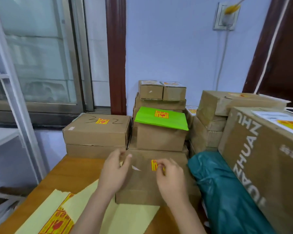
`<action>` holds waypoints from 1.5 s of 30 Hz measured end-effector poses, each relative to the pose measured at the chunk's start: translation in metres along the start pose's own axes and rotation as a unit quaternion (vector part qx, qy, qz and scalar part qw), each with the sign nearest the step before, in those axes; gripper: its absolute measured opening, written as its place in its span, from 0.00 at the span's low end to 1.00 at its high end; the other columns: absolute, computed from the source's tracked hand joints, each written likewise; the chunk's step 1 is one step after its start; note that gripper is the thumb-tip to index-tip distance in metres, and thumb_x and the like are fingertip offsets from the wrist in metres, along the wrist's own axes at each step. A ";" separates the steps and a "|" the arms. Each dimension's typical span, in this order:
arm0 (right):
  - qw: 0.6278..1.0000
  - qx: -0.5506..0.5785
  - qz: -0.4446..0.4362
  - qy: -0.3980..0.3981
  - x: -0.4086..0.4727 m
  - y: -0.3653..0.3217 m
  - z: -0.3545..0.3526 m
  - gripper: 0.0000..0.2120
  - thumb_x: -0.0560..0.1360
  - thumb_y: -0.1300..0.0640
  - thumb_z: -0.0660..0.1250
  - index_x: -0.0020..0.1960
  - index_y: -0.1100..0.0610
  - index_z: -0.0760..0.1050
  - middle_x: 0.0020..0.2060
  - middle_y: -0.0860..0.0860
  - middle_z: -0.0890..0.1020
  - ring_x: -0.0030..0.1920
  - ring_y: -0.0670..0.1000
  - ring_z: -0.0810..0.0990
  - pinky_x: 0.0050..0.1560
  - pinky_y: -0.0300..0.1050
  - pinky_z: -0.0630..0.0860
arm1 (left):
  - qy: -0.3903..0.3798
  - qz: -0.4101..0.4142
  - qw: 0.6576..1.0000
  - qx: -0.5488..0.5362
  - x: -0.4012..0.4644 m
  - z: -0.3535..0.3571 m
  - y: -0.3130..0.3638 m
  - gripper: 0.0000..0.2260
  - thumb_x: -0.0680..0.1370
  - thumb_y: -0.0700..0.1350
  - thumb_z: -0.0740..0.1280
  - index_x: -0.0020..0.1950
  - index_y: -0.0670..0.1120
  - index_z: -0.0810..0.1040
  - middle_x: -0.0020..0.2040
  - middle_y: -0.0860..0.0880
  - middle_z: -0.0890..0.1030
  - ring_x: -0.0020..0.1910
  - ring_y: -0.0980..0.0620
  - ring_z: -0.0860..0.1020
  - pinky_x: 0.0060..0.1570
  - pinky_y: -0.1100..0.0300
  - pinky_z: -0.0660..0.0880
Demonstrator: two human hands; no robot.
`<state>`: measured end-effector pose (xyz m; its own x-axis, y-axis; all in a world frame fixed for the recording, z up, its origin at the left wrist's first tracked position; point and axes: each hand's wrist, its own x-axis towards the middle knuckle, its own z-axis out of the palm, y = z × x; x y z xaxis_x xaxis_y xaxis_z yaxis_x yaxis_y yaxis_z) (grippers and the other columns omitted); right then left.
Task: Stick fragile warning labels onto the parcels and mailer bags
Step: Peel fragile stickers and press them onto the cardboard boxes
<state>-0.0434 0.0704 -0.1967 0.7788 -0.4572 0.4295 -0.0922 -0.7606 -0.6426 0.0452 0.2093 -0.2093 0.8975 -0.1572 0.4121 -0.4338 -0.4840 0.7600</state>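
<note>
The right hand pinches a yellow-and-red fragile label between thumb and fingertips, holding it just above the top of the plain brown parcel that sits nearest the person on the wooden table. The label's free end points left, toward the middle of the parcel's top, and its long axis looks to run away from the person, though the fingers cover much of it. The left hand hovers over the parcel's left part, fingers loosely curled; whether it holds a scrap of backing is hard to tell, since a small white sliver shows between the hands. The right hand is plainly the nearer one for pressing the label down. Label backing sheets lie at the near left. A teal mailer bag lies just beside the parcel on the right, with no label showing.
</note>
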 end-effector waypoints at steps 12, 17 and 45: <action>0.999 -0.026 -0.013 0.025 -0.022 0.035 -0.011 0.16 0.77 0.63 0.61 0.64 0.55 0.76 0.61 0.46 0.75 0.64 0.45 0.70 0.67 0.39 0.65 | -0.103 -0.155 0.972 -0.141 -0.014 0.006 -0.006 0.14 0.77 0.41 0.68 0.61 0.50 0.72 0.58 0.48 0.76 0.52 0.52 0.77 0.48 0.64 0.75; 1.000 0.003 0.002 0.020 -0.022 0.039 -0.017 0.16 0.78 0.64 0.61 0.64 0.57 0.76 0.63 0.47 0.73 0.65 0.44 0.69 0.60 0.26 0.59 | -0.090 -0.217 0.942 -0.239 -0.014 0.002 -0.002 0.13 0.78 0.37 0.66 0.60 0.50 0.74 0.48 0.51 0.79 0.40 0.54 0.79 0.29 0.69 0.74; 0.936 0.280 0.207 -0.049 -0.025 0.029 -0.030 0.26 0.78 0.54 0.62 0.75 0.49 0.61 0.66 0.46 0.71 0.64 0.47 0.71 0.61 0.39 0.69 | -0.046 -0.262 0.936 -0.232 -0.009 -0.033 -0.010 0.09 0.76 0.49 0.67 0.53 0.47 0.79 0.52 0.45 0.79 0.46 0.47 0.76 0.41 0.55 0.70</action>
<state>-0.0844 0.0458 -0.2069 0.8040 -0.5940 0.0269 -0.0801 -0.1530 -0.9850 0.0384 0.2444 -0.2040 0.9905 -0.0869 -0.1066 0.0985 -0.0934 0.9907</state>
